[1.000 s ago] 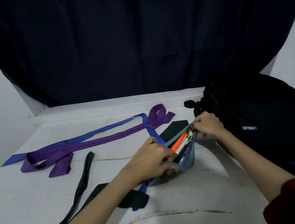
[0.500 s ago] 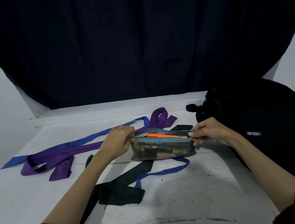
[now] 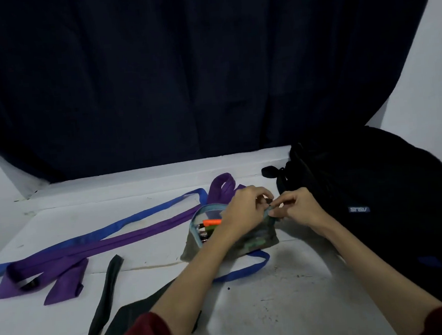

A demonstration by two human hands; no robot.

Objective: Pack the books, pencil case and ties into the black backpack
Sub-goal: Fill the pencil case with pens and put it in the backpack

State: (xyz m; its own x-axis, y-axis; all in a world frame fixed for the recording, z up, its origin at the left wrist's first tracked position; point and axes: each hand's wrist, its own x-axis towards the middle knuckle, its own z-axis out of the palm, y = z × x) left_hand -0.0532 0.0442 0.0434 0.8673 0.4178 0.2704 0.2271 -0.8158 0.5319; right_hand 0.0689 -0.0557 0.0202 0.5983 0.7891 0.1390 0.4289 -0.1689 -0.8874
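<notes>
With the case [image 3: 230, 235] on the table [image 3: 291, 302] beside the backpack [image 3: 376, 208], both hands, left [image 3: 244, 210] and right [image 3: 298, 208], pinched its zip end, mouth gaping; a jerked zip could snag or spill pens [image 3: 211, 222].

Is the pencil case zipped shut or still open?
Open. The pencil case gapes along its left part, with an orange pen showing inside. Both hands pinch its right end.
</notes>
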